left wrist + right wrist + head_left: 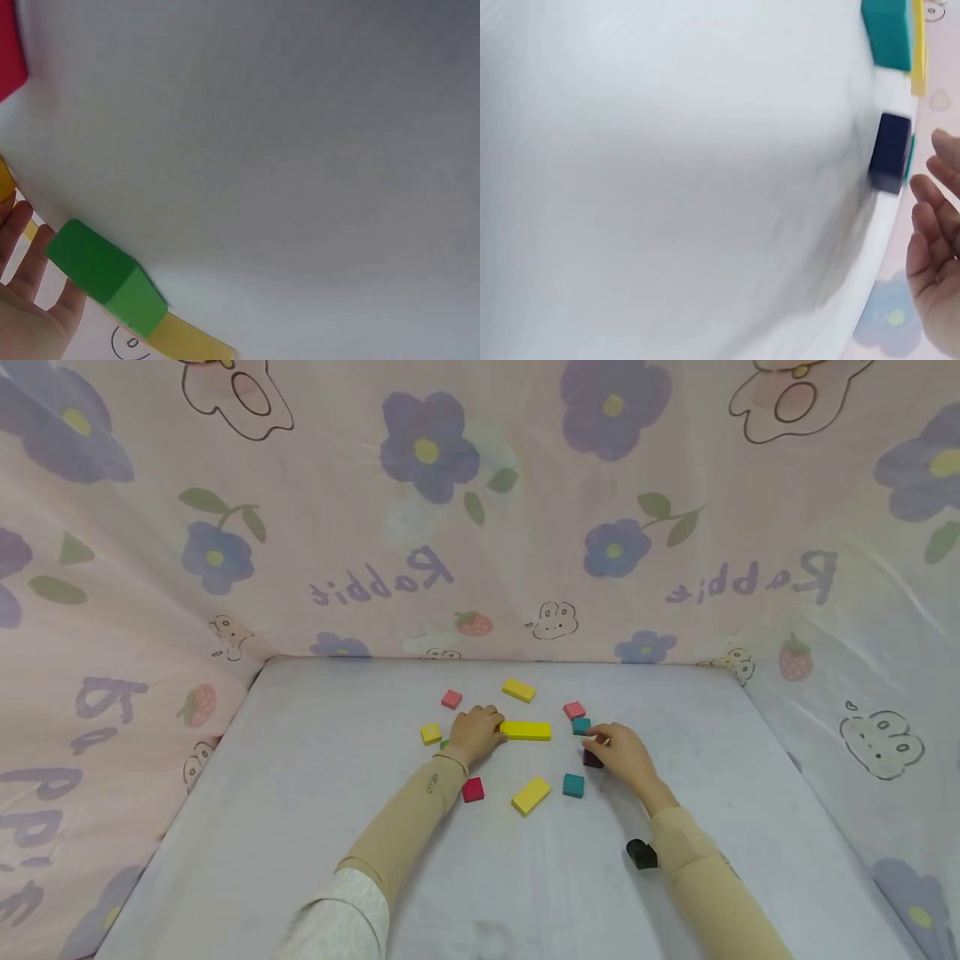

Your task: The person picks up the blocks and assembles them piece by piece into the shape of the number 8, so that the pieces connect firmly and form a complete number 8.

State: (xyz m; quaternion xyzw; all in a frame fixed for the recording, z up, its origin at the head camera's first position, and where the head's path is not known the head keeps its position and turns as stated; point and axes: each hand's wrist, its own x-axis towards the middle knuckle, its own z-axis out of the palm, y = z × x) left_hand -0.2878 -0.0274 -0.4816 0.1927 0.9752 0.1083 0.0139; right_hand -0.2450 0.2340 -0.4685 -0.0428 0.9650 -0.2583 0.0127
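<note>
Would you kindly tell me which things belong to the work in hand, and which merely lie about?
Likely in the work: long yellow block, by left hand; dark block, by right hand; surrounding coloured blocks.

Probably lying about: black object, set apart.

The word "Rabbit" (382, 580) stands in purple letters on the left half of the far cloth wall (525, 506), printed mirror-wise so it reads from right to left. The same "Rabbit" (752, 580), likewise reversed, stands on its right half. On the left cloth wall (142, 785), large purple lettering (45, 783) runs from far to near, turned and distorted, its full word unclear. A dark mark (432, 783) on the left sleeve (401, 827) is too small to read.
</note>
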